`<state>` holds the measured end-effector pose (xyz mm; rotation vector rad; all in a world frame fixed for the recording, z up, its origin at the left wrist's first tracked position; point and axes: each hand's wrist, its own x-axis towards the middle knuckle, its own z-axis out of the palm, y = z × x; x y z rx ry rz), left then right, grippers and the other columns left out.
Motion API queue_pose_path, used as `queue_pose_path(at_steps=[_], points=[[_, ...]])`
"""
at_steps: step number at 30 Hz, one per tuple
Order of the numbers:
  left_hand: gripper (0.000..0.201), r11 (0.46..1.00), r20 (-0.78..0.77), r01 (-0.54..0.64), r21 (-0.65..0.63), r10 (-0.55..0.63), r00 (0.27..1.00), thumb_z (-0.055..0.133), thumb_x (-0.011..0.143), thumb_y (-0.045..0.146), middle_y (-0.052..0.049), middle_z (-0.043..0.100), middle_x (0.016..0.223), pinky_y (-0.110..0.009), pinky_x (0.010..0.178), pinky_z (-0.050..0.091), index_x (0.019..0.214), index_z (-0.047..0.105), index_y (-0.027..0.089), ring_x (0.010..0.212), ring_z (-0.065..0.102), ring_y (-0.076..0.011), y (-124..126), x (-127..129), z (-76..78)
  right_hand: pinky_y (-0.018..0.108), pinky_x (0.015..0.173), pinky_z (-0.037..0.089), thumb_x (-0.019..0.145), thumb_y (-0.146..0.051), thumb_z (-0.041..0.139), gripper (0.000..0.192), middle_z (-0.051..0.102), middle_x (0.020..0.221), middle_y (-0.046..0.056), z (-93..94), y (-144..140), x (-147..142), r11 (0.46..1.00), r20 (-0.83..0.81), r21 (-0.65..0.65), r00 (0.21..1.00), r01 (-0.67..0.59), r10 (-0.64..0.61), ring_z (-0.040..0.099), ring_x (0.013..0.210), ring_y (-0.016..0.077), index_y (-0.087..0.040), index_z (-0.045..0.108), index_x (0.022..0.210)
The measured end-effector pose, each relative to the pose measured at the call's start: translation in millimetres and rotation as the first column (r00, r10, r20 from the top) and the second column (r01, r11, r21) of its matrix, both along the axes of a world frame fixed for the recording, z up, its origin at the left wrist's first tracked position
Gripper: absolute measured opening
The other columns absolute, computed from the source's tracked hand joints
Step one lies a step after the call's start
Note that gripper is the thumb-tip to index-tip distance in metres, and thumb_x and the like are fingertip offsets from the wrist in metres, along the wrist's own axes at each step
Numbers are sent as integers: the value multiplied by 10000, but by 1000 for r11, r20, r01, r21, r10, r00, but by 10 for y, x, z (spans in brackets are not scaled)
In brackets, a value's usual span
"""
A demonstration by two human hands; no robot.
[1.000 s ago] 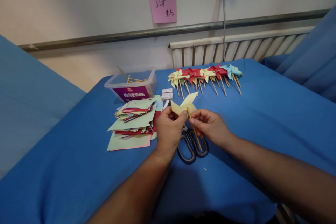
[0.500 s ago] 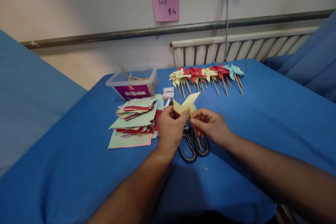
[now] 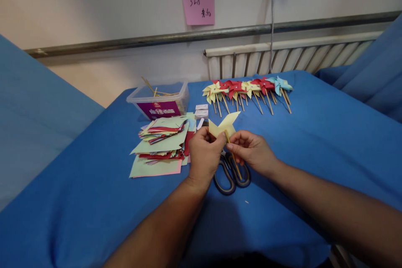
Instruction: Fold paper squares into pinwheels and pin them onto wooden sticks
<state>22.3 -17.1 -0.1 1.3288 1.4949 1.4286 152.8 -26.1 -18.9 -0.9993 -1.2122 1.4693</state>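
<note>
Pinwheel [image 3: 223,125] stays pinched between both hands' fingers [image 3: 220,141], barely shifted.

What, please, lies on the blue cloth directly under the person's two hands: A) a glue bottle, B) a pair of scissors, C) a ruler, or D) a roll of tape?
B: the dark looped handles of the scissors show on the blue cloth just below the left hand and the right hand, which hold a yellow paper pinwheel and its wooden stick.
</note>
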Motion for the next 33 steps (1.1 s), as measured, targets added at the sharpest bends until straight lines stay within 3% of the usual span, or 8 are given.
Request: queue_pose_path(at_steps=[8, 15, 22, 33], points=[[175, 1000, 15, 20, 10, -20, 1000, 726, 670, 300, 29, 570, 610, -224, 499, 343, 727, 636, 160, 529, 467, -100, 4, -11, -31, 178, 352, 378, 688, -405, 752, 291, 539, 484, -85, -21, 5, 6, 1000, -1, 7, 1000, 22, -22, 462, 364, 64, -201, 553, 748], [173, 1000, 20, 10, -4, -10, 1000, 723, 658, 281, 54, 498, 550, -215, 460, 303, 663, 594, 167, 496, 416, -86, -3, -6, -4, 182, 356, 375, 686, -410, 753, 294, 534, 487, -84, -25, 6, 5, 999, 4, 23, 1000, 31, -31, 457, 368, 64, -200, 554, 744], [173, 1000, 36, 16, -9, -16, 999, 729, 649, 291, 35, 559, 579, -220, 476, 329, 698, 629, 159, 507, 452, -93, -2, 1, 11, 187, 357, 369, 686, -397, 747, 278, 526, 476, -81, -9, 12, 8, 1000, 30, 20, 999, 24, -24, 456, 374, 70, -203, 552, 725], [137, 1000, -83, 13, 26, -11, 996, 693, 684, 272, 30, 568, 598, -227, 491, 350, 684, 597, 174, 523, 465, -101, -30, 6, 28, 194, 362, 350, 689, -343, 733, 237, 514, 464, -80, 1, -1, 2, 998, 63, 19, 997, 52, -53, 446, 370, 70, -204, 541, 681]])
